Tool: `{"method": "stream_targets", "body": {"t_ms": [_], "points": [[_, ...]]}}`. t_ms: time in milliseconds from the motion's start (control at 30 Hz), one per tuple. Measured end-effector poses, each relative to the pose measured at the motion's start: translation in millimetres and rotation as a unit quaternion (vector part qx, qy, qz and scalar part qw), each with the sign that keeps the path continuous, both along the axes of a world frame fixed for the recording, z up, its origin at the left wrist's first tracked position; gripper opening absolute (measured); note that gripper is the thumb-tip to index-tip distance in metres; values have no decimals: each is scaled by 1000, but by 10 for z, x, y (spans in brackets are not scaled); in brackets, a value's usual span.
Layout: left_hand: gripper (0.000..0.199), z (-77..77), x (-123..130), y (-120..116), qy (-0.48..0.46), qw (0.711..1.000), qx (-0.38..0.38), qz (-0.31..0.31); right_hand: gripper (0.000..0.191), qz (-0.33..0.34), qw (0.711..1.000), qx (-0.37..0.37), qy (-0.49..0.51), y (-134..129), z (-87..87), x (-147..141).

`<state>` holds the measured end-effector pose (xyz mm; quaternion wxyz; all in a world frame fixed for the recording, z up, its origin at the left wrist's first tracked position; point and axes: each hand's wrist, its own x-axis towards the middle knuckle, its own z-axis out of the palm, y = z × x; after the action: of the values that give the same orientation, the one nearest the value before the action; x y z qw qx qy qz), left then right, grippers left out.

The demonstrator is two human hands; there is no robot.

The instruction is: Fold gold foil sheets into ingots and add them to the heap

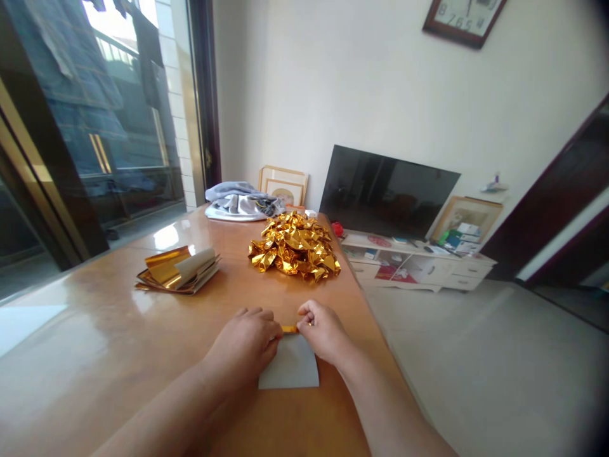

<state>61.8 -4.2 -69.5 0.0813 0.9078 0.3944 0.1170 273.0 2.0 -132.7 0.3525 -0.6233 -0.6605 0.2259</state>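
A sheet of gold foil paper [289, 365] lies on the table with its pale back up. Its far edge is turned over, so a narrow gold strip shows between my hands. My left hand [250, 339] pinches the left end of that fold, fingers curled. At the right end, my right hand [321, 327] grips the same fold between thumb and fingers. Beyond my hands rises a heap of folded gold foil pieces [297, 247]. To the left sits a stack of gold foil sheets [178, 270], some curling upward.
The wooden table [181, 336] ends at an edge just right of my right arm. Folded grey clothes [240, 202] lie at its far end. Past it stand a television [390, 193] and a low white cabinet [431, 270]. A glass sliding door [95, 127] is at the left.
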Motion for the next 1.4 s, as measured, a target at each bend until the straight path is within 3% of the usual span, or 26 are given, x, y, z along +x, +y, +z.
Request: {"method": "stream_targets", "body": {"t_ms": [400, 633, 833, 1067, 1267, 1400], "points": [[22, -52, -16, 52, 39, 999, 5, 1, 19, 5, 1000, -7, 1, 1, 21, 21], [21, -51, -25, 59, 26, 1000, 2, -15, 8, -11, 997, 72, -11, -53, 242, 166], [21, -80, -28, 96, 6, 999, -11, -31, 13, 87, 996, -24, -29, -223, 478, 217], [24, -135, -56, 132, -21, 999, -34, -30, 18, 173, 978, -94, -72, -298, 537, 236], [30, -60, -81, 148, -31, 997, -67, -38, 22, 126, 982, -123, -64, -372, 584, 279], [31, -30, -106, 155, -38, 995, -87, -31, 18, 116, 977, -133, -120, -456, 659, 337]]}}
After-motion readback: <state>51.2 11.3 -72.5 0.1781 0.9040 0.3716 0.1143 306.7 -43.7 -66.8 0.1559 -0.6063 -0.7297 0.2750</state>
